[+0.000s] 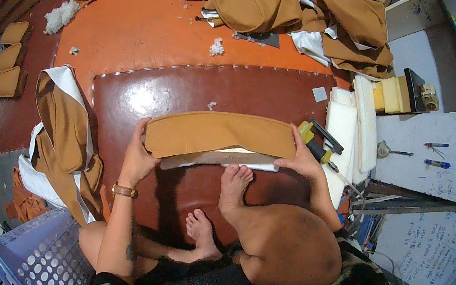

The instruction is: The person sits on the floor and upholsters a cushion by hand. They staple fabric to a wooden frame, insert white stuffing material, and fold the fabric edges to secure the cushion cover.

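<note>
Between my two hands is a long tan upholstered pad [214, 132], its cover curving over the top. A pale board edge and white padding show along its near side. My left hand [138, 155] grips the left end, thumb on the near side. At the right end my right hand [301, 158] is closed on the corner. Just right of that hand lies a yellow and black staple gun [323, 142], partly hidden, with a hose attached. My bare foot [234, 183] is close under the pad's near edge.
A purple perforated basket [45, 267] stands at lower left, near tan fabric covers [64, 126]. More tan covers [272, 4] are heaped at the far right. White foam strips [346, 135] and a white written-on board [415, 154] with pens lie right. Small tan pads [7, 83] sit far left.
</note>
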The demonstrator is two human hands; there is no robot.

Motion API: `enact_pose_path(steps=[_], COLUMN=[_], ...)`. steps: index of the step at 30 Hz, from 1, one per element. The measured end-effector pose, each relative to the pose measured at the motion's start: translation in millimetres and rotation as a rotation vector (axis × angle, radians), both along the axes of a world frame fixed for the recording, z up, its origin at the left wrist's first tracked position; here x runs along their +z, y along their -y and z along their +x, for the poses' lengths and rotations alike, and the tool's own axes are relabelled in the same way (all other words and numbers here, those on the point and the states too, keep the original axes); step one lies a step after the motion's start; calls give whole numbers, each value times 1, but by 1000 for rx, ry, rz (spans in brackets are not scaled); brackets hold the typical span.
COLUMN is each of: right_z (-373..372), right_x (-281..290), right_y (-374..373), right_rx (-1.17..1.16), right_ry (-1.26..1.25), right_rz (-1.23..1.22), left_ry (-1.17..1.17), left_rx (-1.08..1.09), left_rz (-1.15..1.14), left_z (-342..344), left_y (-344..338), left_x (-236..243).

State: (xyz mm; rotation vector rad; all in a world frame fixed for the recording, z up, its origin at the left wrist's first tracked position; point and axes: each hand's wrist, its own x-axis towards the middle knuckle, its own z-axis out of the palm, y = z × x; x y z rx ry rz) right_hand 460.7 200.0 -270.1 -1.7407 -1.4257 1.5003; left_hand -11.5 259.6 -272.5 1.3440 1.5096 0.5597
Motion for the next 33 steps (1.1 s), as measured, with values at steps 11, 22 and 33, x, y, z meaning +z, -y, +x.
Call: enact_pose_path(steps=[11, 22, 33], right_z=[-12, -104, -101], right_x=[-11, 27, 82], right_y=[-69, -91, -106], right_rx=[-168, 451, 1019], right_ry=[175, 479, 1106], right_rz=[-396, -300, 46], left_ry=[-405, -209, -54], left_rx=[139, 106, 258], left_rz=[-97, 199, 101], left_z=[2, -103, -54], left_y=[-72, -87, 65], left_x=[-15, -42, -20])
